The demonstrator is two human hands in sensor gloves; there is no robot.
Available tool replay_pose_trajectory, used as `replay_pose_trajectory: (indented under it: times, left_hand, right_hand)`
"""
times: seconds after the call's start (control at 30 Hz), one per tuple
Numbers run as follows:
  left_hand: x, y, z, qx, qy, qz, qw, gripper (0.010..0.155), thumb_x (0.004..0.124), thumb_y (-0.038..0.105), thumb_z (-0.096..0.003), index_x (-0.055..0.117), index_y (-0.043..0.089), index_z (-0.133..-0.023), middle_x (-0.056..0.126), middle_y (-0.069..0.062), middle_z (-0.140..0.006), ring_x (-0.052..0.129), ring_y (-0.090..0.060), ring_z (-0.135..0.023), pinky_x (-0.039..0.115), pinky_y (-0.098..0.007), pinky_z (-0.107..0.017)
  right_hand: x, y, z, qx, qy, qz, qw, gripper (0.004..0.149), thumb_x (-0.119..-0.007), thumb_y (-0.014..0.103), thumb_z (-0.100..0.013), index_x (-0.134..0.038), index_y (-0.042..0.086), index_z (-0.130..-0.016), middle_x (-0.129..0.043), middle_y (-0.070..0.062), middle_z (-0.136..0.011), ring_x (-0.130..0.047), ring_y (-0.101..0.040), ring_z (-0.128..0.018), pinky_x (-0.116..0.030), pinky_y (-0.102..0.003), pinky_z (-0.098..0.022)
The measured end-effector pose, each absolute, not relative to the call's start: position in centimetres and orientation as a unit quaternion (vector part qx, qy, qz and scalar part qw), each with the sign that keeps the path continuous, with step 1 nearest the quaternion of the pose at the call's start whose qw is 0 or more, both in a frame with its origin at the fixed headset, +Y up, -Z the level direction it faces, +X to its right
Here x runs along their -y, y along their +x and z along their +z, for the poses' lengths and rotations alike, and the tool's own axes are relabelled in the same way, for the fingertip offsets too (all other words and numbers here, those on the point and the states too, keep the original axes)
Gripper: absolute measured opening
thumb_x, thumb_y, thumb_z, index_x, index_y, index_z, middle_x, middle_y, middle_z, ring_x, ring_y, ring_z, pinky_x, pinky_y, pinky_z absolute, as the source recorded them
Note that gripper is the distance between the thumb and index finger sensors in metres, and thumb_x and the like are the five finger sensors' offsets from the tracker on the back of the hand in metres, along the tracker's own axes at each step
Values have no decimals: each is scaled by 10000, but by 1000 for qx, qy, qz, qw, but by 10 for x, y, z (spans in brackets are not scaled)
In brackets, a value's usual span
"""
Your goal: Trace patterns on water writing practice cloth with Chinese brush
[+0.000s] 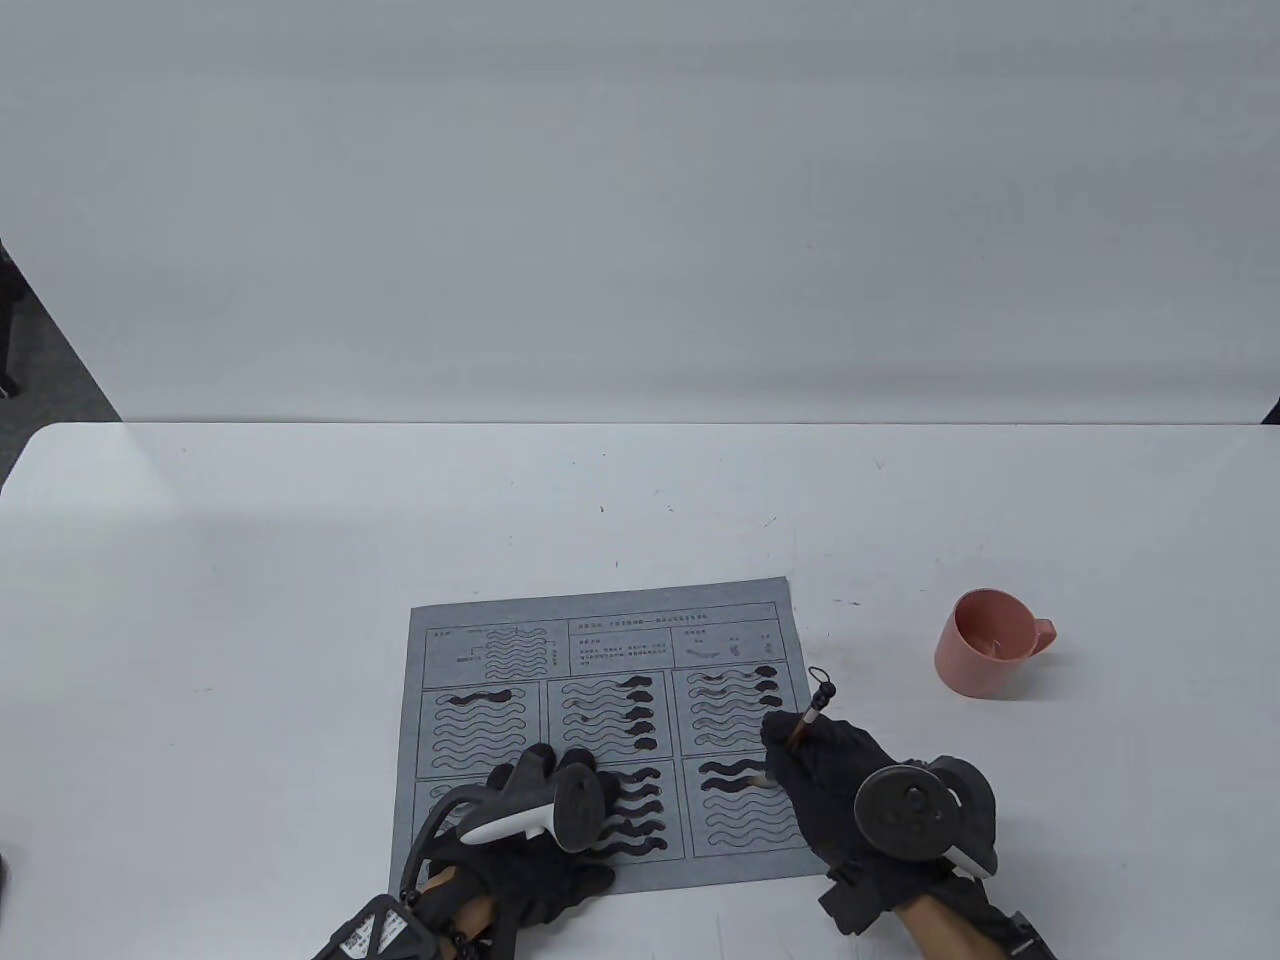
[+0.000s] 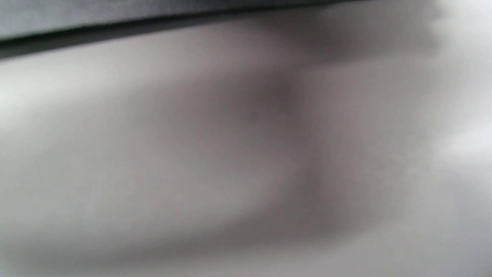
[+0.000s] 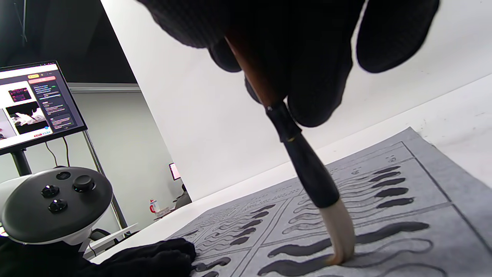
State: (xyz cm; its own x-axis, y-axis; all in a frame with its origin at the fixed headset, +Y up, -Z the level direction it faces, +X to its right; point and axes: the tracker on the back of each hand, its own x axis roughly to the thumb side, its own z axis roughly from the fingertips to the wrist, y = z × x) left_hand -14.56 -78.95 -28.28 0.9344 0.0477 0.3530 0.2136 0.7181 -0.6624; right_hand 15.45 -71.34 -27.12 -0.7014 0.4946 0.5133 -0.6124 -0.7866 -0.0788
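A grey water writing cloth [image 1: 600, 640] with printed wavy patterns lies near the table's front edge. Several waves are traced dark. My right hand [image 1: 820, 765] grips a Chinese brush [image 1: 800, 735] with a brown shaft and a cord loop at its top. In the right wrist view the brush [image 3: 307, 173] has its pale tip pressed and bent on a dark wave in the cloth's [image 3: 442, 227] lower right panel. My left hand [image 1: 545, 790] rests flat on the cloth's lower middle panels, and it also shows in the right wrist view [image 3: 153, 256]. The left wrist view is only blur.
A pink cup [image 1: 985, 642] stands on the white table [image 1: 300, 560] to the right of the cloth. A white wall panel rises behind the table's far edge. A monitor on a stand [image 3: 36, 100] shows off to the side.
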Motion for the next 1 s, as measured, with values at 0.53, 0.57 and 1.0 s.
replay_pose_trajectory:
  times: [0.53, 0.57, 1.0]
  left_hand:
    - [790, -145, -282, 175, -373, -46, 910, 846, 444, 671, -438, -203, 469, -945, -325, 105, -1020, -291, -328, -968, -57, -601, -728]
    - [790, -145, -282, 175, -373, -46, 910, 846, 444, 670, -438, -203, 469, -946, -324, 105, -1020, -291, -328, -968, -57, -601, -729]
    - [790, -145, -282, 175, -373, -46, 910, 845, 442, 670, -440, -204, 467, -945, -326, 105, -1019, -292, -326, -967, -58, -600, -729]
  right_hand:
    - [713, 157, -272, 129, 236, 916, 298, 394, -670, 281, -551, -719, 77, -885, -907, -159, -833, -991, -377, -665, -723, -669, -555]
    - [713, 158, -272, 129, 236, 916, 298, 395, -670, 280, -551, -718, 78, -886, -907, -159, -832, -990, -377, -665, -722, -669, -555]
    - [712, 159, -273, 128, 234, 918, 292, 396, -666, 278, -549, -717, 75, -885, -907, -162, -831, -989, -379, -664, -721, -671, -555]
